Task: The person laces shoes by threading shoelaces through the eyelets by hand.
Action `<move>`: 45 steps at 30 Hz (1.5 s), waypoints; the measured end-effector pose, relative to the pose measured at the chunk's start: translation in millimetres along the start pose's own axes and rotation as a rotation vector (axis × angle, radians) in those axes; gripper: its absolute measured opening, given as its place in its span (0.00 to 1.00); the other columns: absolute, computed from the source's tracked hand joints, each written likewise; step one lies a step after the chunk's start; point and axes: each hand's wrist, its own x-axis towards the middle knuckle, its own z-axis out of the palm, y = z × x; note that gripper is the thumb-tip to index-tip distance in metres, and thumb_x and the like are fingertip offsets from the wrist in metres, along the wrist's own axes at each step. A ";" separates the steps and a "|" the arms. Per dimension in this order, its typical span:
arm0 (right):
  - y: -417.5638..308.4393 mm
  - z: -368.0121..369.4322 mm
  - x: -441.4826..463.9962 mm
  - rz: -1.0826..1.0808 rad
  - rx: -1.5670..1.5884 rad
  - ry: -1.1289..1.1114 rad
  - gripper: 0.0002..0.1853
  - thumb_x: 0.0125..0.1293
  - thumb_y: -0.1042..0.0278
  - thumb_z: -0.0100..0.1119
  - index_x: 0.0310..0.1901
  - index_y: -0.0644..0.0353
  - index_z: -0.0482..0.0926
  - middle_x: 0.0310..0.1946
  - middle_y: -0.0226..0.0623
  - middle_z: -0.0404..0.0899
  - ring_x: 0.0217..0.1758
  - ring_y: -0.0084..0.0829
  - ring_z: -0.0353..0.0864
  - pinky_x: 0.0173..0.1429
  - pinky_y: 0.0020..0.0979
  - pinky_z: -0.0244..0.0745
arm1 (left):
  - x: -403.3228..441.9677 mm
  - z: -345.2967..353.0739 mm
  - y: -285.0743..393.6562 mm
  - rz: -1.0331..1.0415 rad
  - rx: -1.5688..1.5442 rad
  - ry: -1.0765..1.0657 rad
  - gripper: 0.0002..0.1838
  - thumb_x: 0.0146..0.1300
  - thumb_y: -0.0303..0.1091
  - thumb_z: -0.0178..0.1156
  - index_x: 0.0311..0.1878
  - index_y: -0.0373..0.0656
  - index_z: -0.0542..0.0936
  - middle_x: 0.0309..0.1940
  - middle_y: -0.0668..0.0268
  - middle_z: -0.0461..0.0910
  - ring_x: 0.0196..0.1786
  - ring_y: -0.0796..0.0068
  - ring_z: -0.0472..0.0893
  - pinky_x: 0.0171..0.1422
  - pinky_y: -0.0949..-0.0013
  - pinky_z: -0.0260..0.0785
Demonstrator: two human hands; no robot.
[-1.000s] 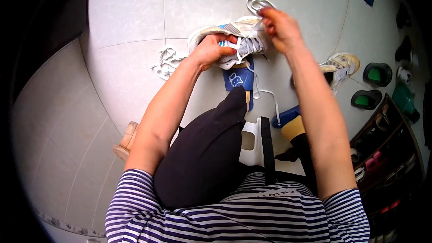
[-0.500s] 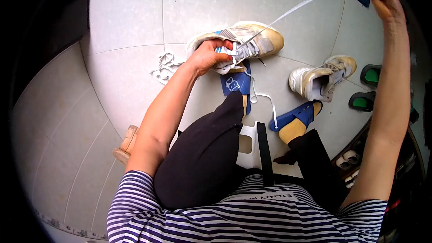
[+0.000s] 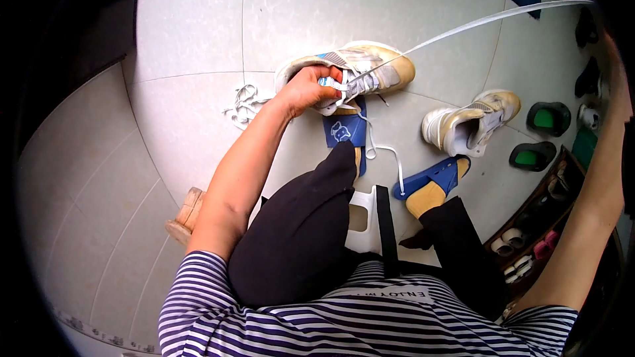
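Note:
My left hand (image 3: 309, 90) grips the tongue of a white and beige shoe (image 3: 390, 66), which lies on its side above my blue slipper (image 3: 344, 131). From the shoe's eyelets a white lace (image 3: 476, 23) stretches up to the right edge of the view. Only a dim edge of my right hand (image 3: 613, 49) shows there, near the lace's far end; its fingers are hidden. The other end of the lacing hangs loose from the shoe down to my second slipper (image 3: 413, 182).
A second shoe (image 3: 471, 125) stands on the floor to the right. Beyond it are black and green slippers (image 3: 549, 119) and a shoe rack (image 3: 529, 244). A loose white lace (image 3: 245, 104) lies left of my hand. A wooden stool (image 3: 188, 211) is beside my left arm.
My right hand has swung from beside the shoe out to the far right edge, drawing the lace out long. My left hand has kept its grip on the shoe.

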 end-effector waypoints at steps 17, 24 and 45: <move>115.6 125.1 -225.6 0.564 -0.118 -1.175 0.09 0.67 0.69 0.50 0.46 0.59 0.74 0.33 0.29 0.81 0.25 0.13 0.66 0.28 0.15 0.58 | -47.4 50.8 107.3 0.607 0.185 -0.212 0.16 0.74 0.40 0.42 0.44 0.38 0.75 0.37 0.68 0.76 0.45 0.79 0.73 0.54 0.73 0.65; 116.3 113.3 -221.5 0.535 -0.236 -1.062 0.09 0.66 0.68 0.51 0.46 0.60 0.74 0.30 0.27 0.80 0.24 0.11 0.63 0.27 0.15 0.56 | -50.1 43.9 75.2 0.358 0.136 -0.136 0.13 0.72 0.38 0.47 0.38 0.39 0.75 0.29 0.73 0.71 0.32 0.85 0.67 0.39 0.79 0.63; 193.2 144.9 -308.8 0.266 -0.149 -0.969 0.12 0.58 0.79 0.61 0.44 0.70 0.76 0.31 0.38 0.81 0.34 0.23 0.81 0.40 0.23 0.76 | -46.8 49.9 10.3 0.302 0.326 0.173 0.15 0.69 0.34 0.52 0.26 0.36 0.74 0.19 0.73 0.72 0.24 0.86 0.67 0.28 0.77 0.63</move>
